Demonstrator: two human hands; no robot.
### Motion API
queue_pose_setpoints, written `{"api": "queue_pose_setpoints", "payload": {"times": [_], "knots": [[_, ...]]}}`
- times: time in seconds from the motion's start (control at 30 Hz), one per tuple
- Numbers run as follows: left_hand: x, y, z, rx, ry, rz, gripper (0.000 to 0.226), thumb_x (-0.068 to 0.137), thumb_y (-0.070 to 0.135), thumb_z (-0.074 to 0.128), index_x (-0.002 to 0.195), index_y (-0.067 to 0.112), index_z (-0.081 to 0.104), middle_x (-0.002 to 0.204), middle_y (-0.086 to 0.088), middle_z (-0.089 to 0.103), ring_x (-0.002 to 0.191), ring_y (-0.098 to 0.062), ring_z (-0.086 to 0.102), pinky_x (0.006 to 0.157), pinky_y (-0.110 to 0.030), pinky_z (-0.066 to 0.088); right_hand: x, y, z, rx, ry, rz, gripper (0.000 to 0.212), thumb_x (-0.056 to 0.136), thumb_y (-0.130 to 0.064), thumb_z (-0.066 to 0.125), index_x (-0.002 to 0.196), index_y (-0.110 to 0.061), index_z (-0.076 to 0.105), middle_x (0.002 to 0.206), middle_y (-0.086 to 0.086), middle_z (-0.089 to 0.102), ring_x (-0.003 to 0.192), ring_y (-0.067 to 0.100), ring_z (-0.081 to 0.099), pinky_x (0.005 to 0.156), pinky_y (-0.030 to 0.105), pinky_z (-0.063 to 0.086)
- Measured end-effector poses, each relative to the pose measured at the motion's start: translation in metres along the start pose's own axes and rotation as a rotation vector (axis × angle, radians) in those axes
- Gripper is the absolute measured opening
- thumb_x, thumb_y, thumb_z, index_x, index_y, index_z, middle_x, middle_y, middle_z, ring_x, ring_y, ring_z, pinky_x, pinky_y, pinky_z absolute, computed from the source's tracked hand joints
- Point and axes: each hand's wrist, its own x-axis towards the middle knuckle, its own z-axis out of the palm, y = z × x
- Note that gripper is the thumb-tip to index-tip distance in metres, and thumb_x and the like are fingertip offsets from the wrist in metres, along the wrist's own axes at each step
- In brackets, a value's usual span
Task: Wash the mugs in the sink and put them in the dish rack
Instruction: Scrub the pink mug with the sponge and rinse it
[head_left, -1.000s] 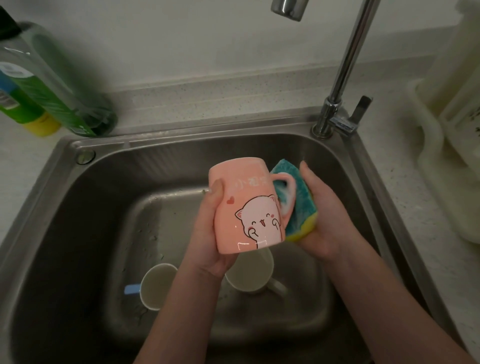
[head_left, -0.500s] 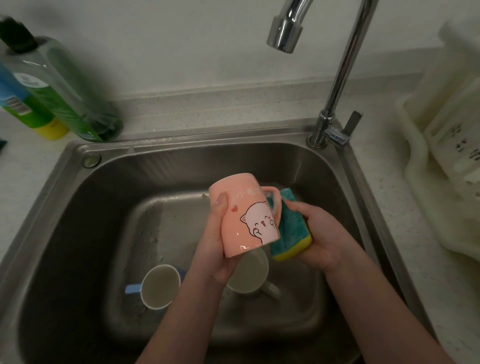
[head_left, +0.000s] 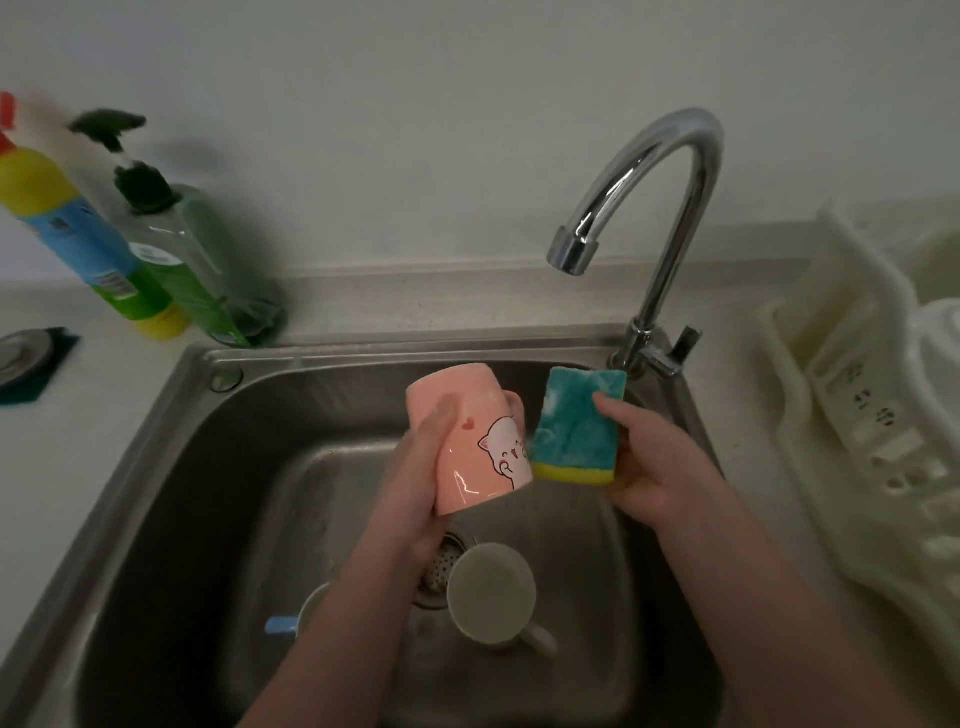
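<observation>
The left hand (head_left: 415, 478) grips the pink cat mug (head_left: 475, 441) over the sink (head_left: 171, 452), fingers wrapped round its body; the right hand (head_left: 649, 467) pinches the teal-and-yellow sponge (head_left: 574, 426) just beside the handle, apparently a sliver apart; the mug's long axis stands near upright, tilted, mouth down toward the person, base up toward the wall; best to rotate the mug steadily against the sponge; slippery glaze wants a firm hold.

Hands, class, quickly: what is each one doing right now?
Left hand: fingers curled round the pink mug, holding it upside down.
Right hand: grips the sponge.
</observation>
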Motion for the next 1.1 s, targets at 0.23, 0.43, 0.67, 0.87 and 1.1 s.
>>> {"api": "queue_pose_setpoints", "payload": {"times": [0.23,0.43,0.67,0.87,1.1], "knots": [[0.009,0.022,0.006,0.071,0.017,0.119,0.077,0.065,0.053,0.076,0.125,0.007,0.059,0.117,-0.023,0.066,0.112,-0.043,0.060,0.098,-0.063,0.044,0.020,-0.025,0.022,0.014,0.043,-0.011,0.024,0.092,-0.015,0.058,0.116,-0.010,0.057,0.113,0.013,0.066,0.104,0.027,0.063,0.075,0.037,0.051],[0.012,0.029,0.002,0.183,0.092,0.167,0.064,0.068,0.044,0.077,0.119,0.010,0.059,0.106,-0.015,0.072,0.097,-0.031,0.070,0.087,-0.054,0.054,0.036,-0.038,0.040,0.138,0.061,-0.080,0.018,0.091,-0.004,0.058,0.108,-0.009,0.056,0.098,0.012,0.067,0.087,0.020,0.065,0.064,0.028,0.053],[0.014,0.045,0.005,0.214,0.100,0.223,0.050,0.068,0.039,0.070,0.107,0.009,0.064,0.098,-0.014,0.074,0.091,-0.028,0.071,0.079,-0.043,0.058,0.059,-0.043,0.062,0.161,0.036,-0.116,0.016,0.091,-0.002,0.056,0.106,-0.006,0.056,0.101,0.014,0.066,0.094,0.024,0.066,0.076,0.030,0.055],[0.019,0.054,0.005,0.215,0.127,0.249,0.052,0.067,0.040,0.081,0.105,0.009,0.065,0.096,-0.012,0.074,0.091,-0.030,0.071,0.082,-0.048,0.057,0.077,-0.044,0.068,0.200,0.034,-0.117,0.032,0.093,0.001,0.052,0.124,-0.003,0.051,0.116,0.017,0.062,0.103,0.026,0.062,0.080,0.031,0.052],[0.023,0.054,0.011,0.211,0.135,0.245,0.062,0.063,0.044,0.083,0.110,0.008,0.063,0.101,-0.013,0.073,0.095,-0.030,0.071,0.087,-0.054,0.055,0.087,-0.047,0.071,0.214,0.092,-0.201,0.038,0.087,0.006,0.059,0.124,0.001,0.051,0.116,0.019,0.062,0.095,0.024,0.065,0.074,0.029,0.057]]}}
